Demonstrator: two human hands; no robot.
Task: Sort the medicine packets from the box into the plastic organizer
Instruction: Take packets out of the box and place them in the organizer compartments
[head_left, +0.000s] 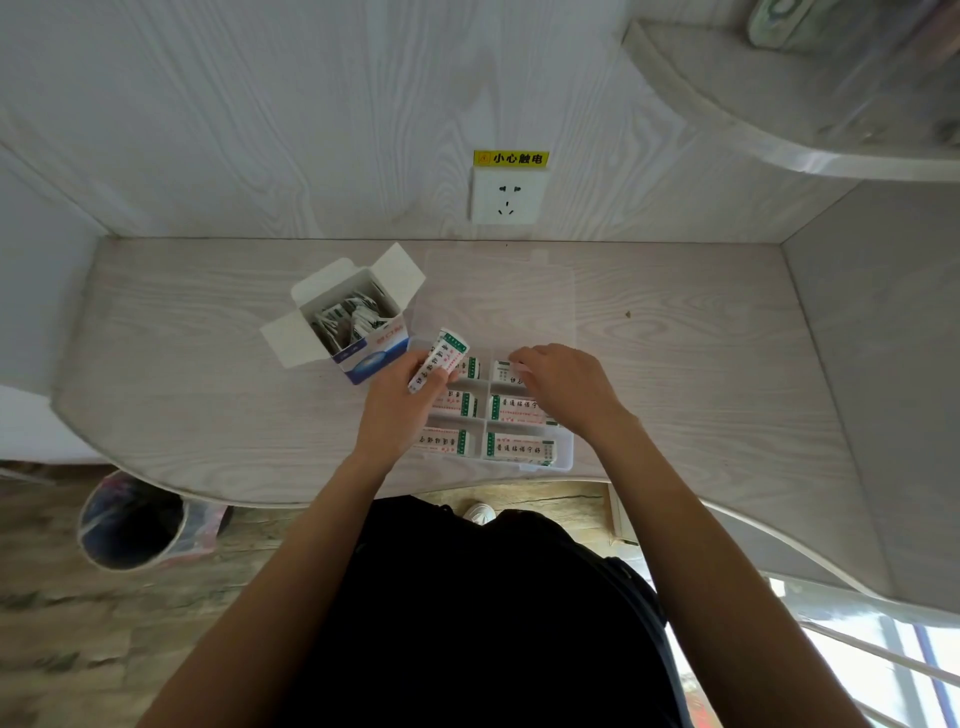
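An open white and blue box stands on the desk with several medicine packets inside it. Right of it lies the clear plastic organizer, its lid folded back toward the wall; its compartments hold white packets with green bands. My left hand holds a small stack of packets tilted above the organizer's left column. My right hand reaches over the far right compartment, its fingertips touching a packet lying there.
The pale wood desk runs to a wall with a power socket under a yellow warning label. A curved shelf overhangs at top right. A lined bin stands on the floor at left.
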